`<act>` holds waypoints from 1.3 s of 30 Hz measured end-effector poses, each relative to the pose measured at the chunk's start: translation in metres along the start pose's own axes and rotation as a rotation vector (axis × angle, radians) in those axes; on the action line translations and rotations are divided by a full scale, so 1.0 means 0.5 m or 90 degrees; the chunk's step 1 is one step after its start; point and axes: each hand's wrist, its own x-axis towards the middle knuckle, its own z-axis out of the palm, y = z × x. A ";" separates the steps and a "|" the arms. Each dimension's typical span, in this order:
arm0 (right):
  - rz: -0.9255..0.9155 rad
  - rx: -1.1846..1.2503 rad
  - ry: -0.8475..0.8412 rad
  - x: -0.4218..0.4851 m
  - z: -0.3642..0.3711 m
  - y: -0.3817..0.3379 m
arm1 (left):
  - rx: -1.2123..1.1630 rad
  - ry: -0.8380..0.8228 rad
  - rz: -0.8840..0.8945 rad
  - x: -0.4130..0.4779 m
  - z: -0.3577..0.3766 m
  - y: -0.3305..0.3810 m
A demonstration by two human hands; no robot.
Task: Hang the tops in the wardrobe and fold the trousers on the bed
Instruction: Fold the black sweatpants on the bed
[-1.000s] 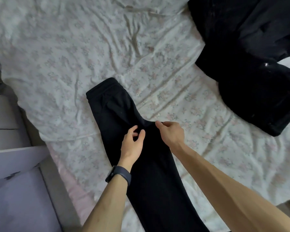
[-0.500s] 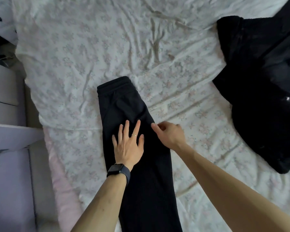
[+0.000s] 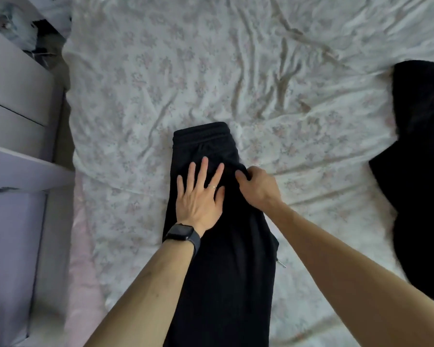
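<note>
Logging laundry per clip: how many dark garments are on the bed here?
2: black trousers at centre, under left hand and right hand; a black heap at the right edge, cropped, possibly several pieces.

A second ago the left hand (image 3: 198, 199) was curled, thumb and fingers pinching the cloth. It now lies flat on the trousers (image 3: 226, 271), fingers spread wide towards the waistband (image 3: 201, 132). The right hand (image 3: 258, 186), whose fingers pointed at the jutting crotch corner, has bent its knuckles and grips that fold at the trousers' right edge. The trousers, which slanted up to the left, now run almost straight away from the person, and a cord tip (image 3: 281, 264) shows at their right side. The view has turned left: the heap of dark clothes (image 3: 421, 171) sits at the right border and more of the pale drawers (image 3: 15, 96) shows.
</note>
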 end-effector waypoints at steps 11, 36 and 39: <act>-0.023 0.019 0.014 0.103 0.004 -0.050 | 0.061 0.142 0.087 0.068 0.004 -0.059; -0.065 -0.042 0.019 -0.793 0.246 0.380 | -0.278 0.030 -0.323 -0.815 0.251 0.003; 0.063 0.042 -0.024 -0.854 0.274 0.402 | -0.346 -0.027 -0.381 -0.887 0.269 -0.005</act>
